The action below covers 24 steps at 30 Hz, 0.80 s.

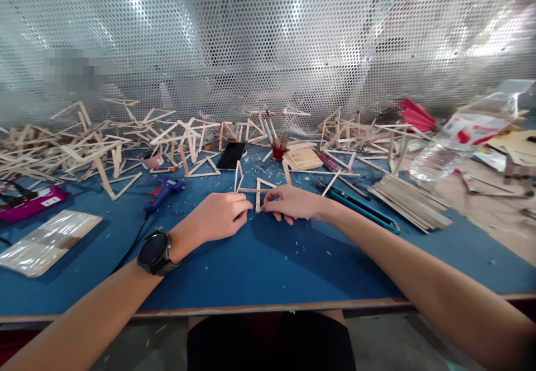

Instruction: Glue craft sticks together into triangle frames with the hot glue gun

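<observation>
A small frame of flat wooden craft sticks stands in front of me on the blue tabletop, with an upright triangle at its left and a horizontal stick across the middle. My left hand, with a black watch on its wrist, is closed at the frame's left side; its fingers hide what they grip there. From the right, my right hand pinches the frame close to its lower front corner. The fingertips of the two hands are only a short way apart.
A blue glue gun lies left, near a purple power strip. Piled stick frames line the back, by a black phone. Rightward are a blue cutter, loose sticks and a tilted plastic bottle.
</observation>
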Motion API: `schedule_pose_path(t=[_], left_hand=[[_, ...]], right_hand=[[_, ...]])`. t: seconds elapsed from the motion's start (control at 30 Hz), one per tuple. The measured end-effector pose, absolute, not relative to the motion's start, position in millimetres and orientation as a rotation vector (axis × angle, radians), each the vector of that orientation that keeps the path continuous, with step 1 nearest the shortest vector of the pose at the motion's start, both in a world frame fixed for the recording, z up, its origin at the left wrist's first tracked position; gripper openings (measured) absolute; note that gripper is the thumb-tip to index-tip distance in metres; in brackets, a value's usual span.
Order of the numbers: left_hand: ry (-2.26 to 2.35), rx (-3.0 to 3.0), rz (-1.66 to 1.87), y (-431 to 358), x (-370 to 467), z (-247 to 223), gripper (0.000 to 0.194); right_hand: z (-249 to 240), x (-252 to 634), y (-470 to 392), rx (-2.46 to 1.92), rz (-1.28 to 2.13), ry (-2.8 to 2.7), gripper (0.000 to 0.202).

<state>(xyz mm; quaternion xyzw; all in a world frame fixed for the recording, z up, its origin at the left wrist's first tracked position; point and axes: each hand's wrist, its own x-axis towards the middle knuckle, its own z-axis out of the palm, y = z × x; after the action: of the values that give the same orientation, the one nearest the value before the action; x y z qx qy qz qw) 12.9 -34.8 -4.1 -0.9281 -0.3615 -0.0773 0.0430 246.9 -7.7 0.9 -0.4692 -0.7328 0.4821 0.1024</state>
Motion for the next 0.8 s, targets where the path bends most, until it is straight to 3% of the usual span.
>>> schedule_pose_path(t=[0.8], left_hand=[[-1.062,-2.851,-0.278,-33.2,10.9,-8.4,0.031]], right_hand=[[-3.2,249.3,-4.5,-1.319,1.422,-2.200,0.027]])
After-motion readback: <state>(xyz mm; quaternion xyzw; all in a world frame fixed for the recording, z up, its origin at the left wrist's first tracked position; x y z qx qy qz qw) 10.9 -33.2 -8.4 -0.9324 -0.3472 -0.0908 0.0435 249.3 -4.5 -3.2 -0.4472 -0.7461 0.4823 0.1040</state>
